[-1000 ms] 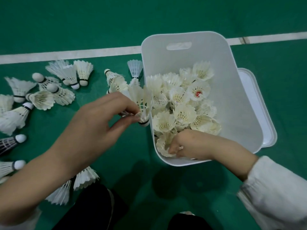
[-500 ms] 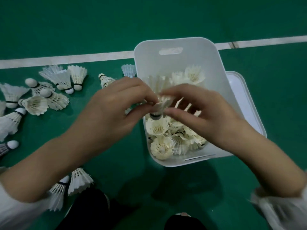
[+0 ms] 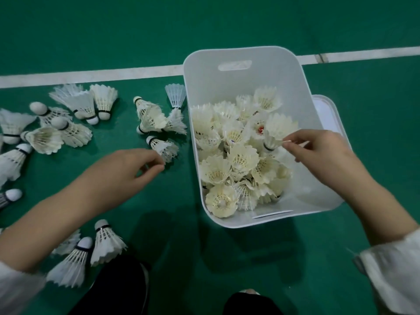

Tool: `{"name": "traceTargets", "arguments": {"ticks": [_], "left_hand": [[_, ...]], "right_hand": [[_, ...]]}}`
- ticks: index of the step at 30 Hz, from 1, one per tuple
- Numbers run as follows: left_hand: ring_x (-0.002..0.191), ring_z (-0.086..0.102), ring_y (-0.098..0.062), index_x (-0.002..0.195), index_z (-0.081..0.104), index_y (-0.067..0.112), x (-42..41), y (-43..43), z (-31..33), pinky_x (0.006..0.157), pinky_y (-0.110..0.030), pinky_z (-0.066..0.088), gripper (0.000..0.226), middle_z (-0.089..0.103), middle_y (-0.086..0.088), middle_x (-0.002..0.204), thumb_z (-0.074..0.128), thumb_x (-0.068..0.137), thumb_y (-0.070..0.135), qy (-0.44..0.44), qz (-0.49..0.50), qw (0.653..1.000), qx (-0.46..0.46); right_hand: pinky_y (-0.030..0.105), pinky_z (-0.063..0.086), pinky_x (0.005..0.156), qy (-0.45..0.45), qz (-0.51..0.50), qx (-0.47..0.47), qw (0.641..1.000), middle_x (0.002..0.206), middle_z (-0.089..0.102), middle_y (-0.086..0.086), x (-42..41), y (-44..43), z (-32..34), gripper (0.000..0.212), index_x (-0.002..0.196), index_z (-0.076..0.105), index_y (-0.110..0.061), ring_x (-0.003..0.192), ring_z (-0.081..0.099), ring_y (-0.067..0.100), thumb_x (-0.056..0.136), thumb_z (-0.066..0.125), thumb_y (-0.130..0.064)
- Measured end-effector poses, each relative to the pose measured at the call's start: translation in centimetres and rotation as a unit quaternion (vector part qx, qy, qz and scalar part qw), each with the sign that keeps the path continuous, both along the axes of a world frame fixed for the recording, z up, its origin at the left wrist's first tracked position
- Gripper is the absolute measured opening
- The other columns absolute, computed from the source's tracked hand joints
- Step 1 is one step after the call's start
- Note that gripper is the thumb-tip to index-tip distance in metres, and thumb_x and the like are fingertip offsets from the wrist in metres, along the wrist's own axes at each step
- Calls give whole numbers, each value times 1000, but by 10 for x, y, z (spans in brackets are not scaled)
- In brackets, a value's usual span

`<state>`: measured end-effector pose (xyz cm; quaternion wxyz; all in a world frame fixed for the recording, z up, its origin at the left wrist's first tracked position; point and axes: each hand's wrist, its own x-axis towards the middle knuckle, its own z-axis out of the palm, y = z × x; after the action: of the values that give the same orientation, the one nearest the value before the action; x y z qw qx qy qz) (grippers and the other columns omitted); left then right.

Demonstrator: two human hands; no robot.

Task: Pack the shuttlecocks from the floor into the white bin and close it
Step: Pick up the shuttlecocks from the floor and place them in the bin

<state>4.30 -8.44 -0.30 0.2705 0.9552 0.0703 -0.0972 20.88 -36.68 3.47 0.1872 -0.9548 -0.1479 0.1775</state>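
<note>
The open white bin [image 3: 241, 83] stands on the green floor at centre right, with several white shuttlecocks [image 3: 241, 158] piled in it. My right hand [image 3: 322, 153] is over the bin's right side. Its fingertips pinch the feather edge of one shuttlecock [image 3: 278, 130], which hangs just above the pile. My left hand [image 3: 134, 167] is low over the floor, left of the bin, and holds nothing. Its curled fingertips are right at the feathers of a loose shuttlecock [image 3: 162, 147]. Several more shuttlecocks [image 3: 75, 123] lie scattered on the floor to the left.
The bin's white lid [image 3: 327, 110] lies flat on the floor, partly hidden behind the bin's right wall. A white court line [image 3: 91, 75] runs across the floor behind everything. Two shuttlecocks [image 3: 91, 253] lie by my dark-trousered knees [image 3: 118, 289] at the bottom.
Both hands met on one shuttlecock over the bin's left edge. My right hand has carried it across to the bin's right side, and my left hand has gone back left to the floor.
</note>
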Motion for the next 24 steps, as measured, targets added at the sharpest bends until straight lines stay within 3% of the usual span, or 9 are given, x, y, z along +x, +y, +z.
{"name": "traceTargets", "arguments": {"ticks": [3,5,10,14,18,22,24], "left_hand": [[79,57,-10,98,64,23,-8,2,-17,71,-28,46,22,64,10,90,47,92,37,35,-6,999,17],[81,57,-11,100,63,22,-16,3,-28,73,-28,46,20,63,9,92,49,92,34,68,-5,997,26],[82,58,-8,100,60,26,-41,7,-48,75,-30,48,19,61,11,91,47,91,37,101,7,995,23],[83,58,-8,99,59,27,-56,10,-57,75,-30,47,19,62,10,93,45,92,38,114,21,993,23],[86,57,-9,100,56,30,-68,10,-63,75,-31,48,19,59,11,95,41,94,40,123,17,992,38],[89,57,-13,103,53,27,-80,10,-66,74,-30,46,22,58,8,100,36,95,40,138,10,988,69],[91,57,-16,104,51,25,-90,13,-66,72,-30,44,23,56,4,103,36,95,40,162,11,983,84]], "right_hand": [[31,47,71,-15,5,-56,998,87,70,2,4,6,-18,26,96,68,-12,84,64,26,93,50,-30],[36,50,76,-16,9,-75,997,84,71,9,4,10,-22,28,94,70,-9,81,64,30,93,50,-29],[38,48,71,-131,17,-107,986,81,70,19,5,7,-5,30,85,70,-3,77,59,38,90,51,-26],[35,47,66,-54,72,-201,975,73,69,16,1,7,-40,25,78,70,-6,69,58,33,89,54,-21],[37,49,79,19,77,-237,968,98,69,17,2,7,-48,22,102,66,-7,90,60,33,86,55,-16],[39,50,78,-73,141,-295,942,104,67,11,-7,11,-15,33,123,52,-17,95,61,33,93,46,-28],[39,52,74,-110,187,-242,946,104,66,7,-20,28,6,35,126,49,-21,91,62,31,93,45,-33]]}}
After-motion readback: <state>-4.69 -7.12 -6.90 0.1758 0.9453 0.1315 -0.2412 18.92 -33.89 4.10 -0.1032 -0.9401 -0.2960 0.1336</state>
